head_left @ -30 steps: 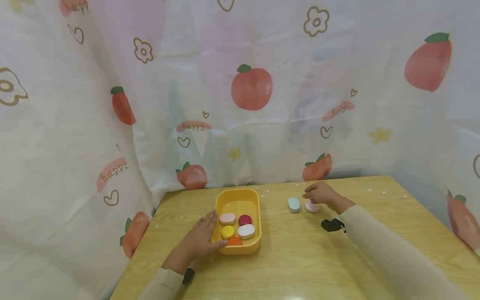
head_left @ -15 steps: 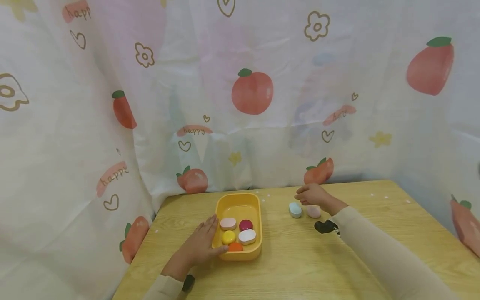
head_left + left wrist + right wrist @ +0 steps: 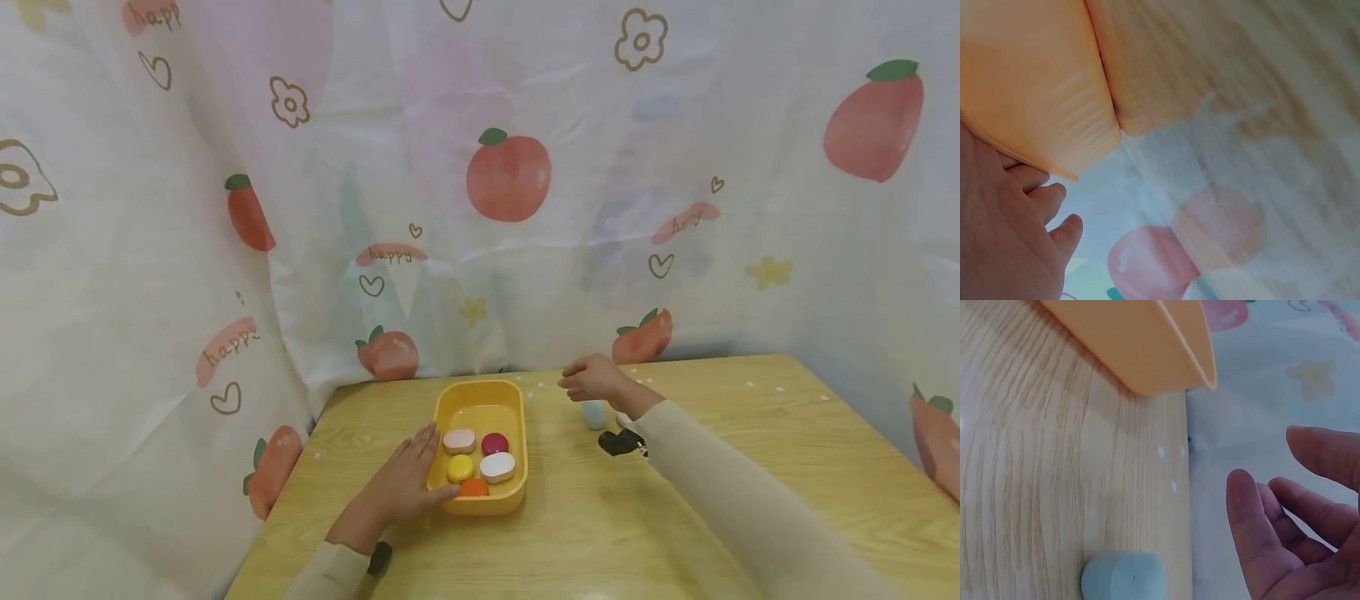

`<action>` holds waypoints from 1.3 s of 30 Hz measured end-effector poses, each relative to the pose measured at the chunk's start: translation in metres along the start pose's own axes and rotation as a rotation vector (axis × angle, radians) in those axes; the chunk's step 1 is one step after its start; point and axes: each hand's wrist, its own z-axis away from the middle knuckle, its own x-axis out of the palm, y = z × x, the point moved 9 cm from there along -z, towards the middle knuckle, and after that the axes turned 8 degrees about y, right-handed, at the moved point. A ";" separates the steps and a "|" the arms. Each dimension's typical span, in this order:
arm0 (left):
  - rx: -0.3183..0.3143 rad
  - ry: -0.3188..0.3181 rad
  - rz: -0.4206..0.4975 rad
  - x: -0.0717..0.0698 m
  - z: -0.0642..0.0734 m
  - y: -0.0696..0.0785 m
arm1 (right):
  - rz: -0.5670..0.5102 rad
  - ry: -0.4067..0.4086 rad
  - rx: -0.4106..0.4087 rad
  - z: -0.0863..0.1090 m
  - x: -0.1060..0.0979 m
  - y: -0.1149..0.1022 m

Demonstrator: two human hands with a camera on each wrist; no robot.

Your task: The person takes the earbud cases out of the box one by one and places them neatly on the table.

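Wooden table (image 3: 585,517) — yellow tray (image 3: 480,417) between the hands (image 3: 405,479) (image 3: 600,380) (left touching it).

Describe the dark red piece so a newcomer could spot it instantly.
On the wooden table stands a yellow tray. Inside, toward its right side, just beyond the white oval piece, lies the dark red piece. It is the tray's only dark piece.
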 end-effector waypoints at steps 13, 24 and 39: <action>0.008 0.004 0.005 -0.002 -0.001 0.001 | -0.058 0.002 0.027 -0.007 0.037 -0.016; 0.000 -0.016 -0.008 0.000 0.001 -0.002 | -0.044 -0.012 0.022 -0.011 0.068 -0.023; -0.004 -0.019 -0.029 0.003 -0.002 -0.003 | -0.017 -0.063 0.016 -0.010 0.100 -0.029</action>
